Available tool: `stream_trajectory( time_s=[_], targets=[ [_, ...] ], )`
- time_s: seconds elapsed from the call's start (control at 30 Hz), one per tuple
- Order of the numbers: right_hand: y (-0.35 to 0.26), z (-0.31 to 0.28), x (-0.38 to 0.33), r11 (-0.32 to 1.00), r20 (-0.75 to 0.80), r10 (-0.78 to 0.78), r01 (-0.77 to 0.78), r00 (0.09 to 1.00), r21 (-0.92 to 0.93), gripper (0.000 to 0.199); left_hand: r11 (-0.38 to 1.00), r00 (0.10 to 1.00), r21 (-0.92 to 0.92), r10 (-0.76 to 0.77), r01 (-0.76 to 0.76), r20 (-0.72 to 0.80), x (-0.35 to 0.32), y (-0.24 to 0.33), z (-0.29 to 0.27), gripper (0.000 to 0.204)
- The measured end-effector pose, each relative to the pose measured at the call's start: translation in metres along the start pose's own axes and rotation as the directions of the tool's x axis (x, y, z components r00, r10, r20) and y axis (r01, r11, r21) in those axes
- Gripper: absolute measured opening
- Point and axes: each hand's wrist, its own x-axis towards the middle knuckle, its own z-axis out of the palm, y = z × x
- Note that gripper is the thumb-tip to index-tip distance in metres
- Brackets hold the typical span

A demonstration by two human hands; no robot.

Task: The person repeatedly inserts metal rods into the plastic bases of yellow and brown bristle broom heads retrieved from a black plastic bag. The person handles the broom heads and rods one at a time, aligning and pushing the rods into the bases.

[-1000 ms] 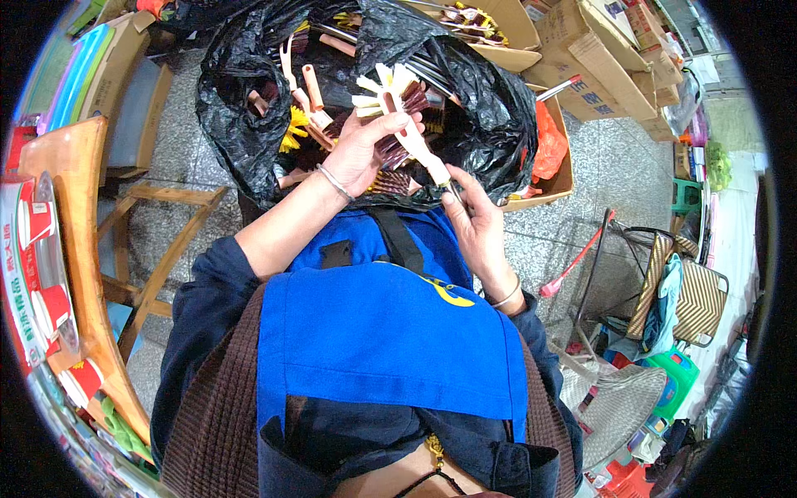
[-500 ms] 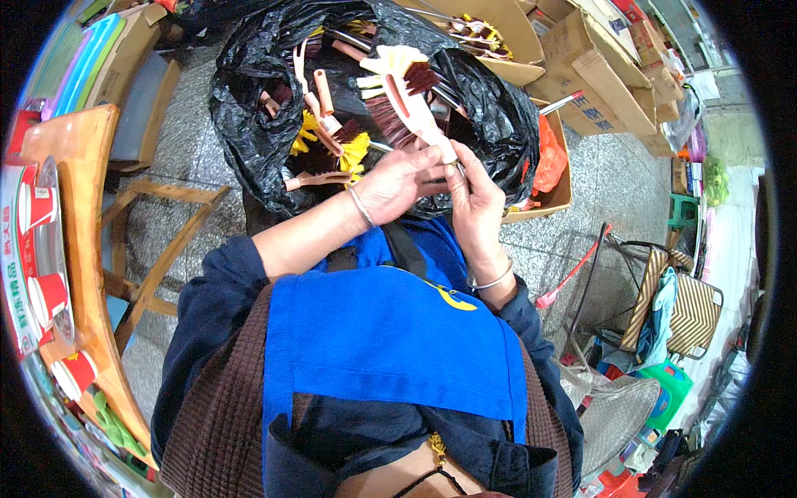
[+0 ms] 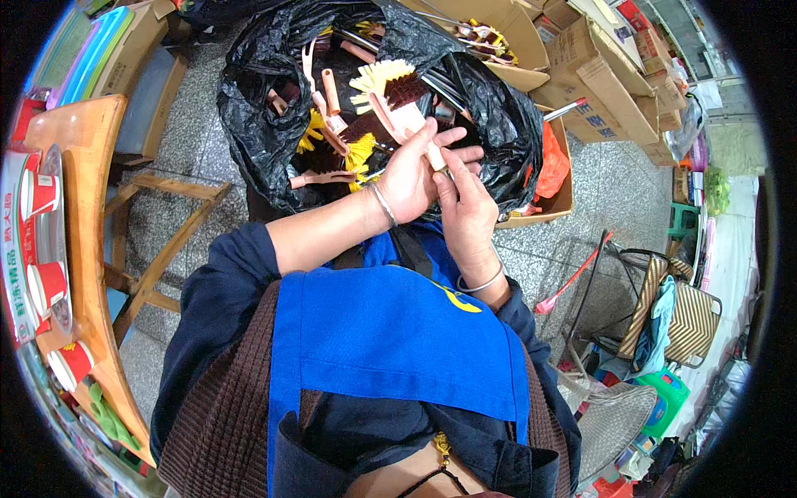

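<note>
A pink plastic brush head (image 3: 405, 121) with yellow and dark maroon bristles lies across my left hand (image 3: 407, 184). That palm is turned up, the thumb rests along the brush's neck, and the other fingers stretch out beneath it to the right. At the narrow pale socket end, the thumb and fingers of my right hand (image 3: 469, 207) close on the brush. Just beyond both hands is a black plastic bag (image 3: 257, 50), wide open. Inside it lie several similar brush heads, among them a yellow-bristled one (image 3: 359, 153), and some shiny rods (image 3: 448, 90).
Cardboard boxes (image 3: 591, 79) stand at the far right, and an orange plastic bag (image 3: 551, 162) sits in a carton beside the black bag. To the left are a wooden table (image 3: 91, 274) with red and white cups and a wooden stool frame (image 3: 170, 249). A chair (image 3: 610, 411) stands at the right.
The brush head has shifted down and slightly left, tilting more. My left hand has turned palm up with its fingers spread beneath the neck. My right hand has come lower, still at the socket end.
</note>
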Motion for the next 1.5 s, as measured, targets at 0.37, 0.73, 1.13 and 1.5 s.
stream_trajectory(
  time_s=[0.37,0.73,1.13,1.5],
  targets=[
    [0.011,-0.014,-0.014,0.731,0.362,0.262,-0.429,0.894,0.531,0.037,0.999,0.998,0.014,0.046,-0.046,-0.038,0.005,0.016,-0.014,0.042],
    [0.031,-0.060,-0.047,0.981,0.016,0.123,-0.120,0.992,-0.154,0.022,0.989,0.984,-0.010,0.144,-0.146,-0.107,0.007,0.048,-0.027,0.040],
    [0.034,-0.069,-0.044,0.335,0.740,0.445,-0.860,0.504,0.385,0.025,0.972,0.982,0.168,0.176,-0.162,-0.069,-0.007,0.047,-0.009,0.034],
    [0.041,-0.060,-0.044,0.988,0.075,0.065,-0.054,0.995,-0.143,0.024,0.947,0.906,0.027,0.315,-0.321,-0.282,0.008,0.055,-0.016,0.030]
  ],
)
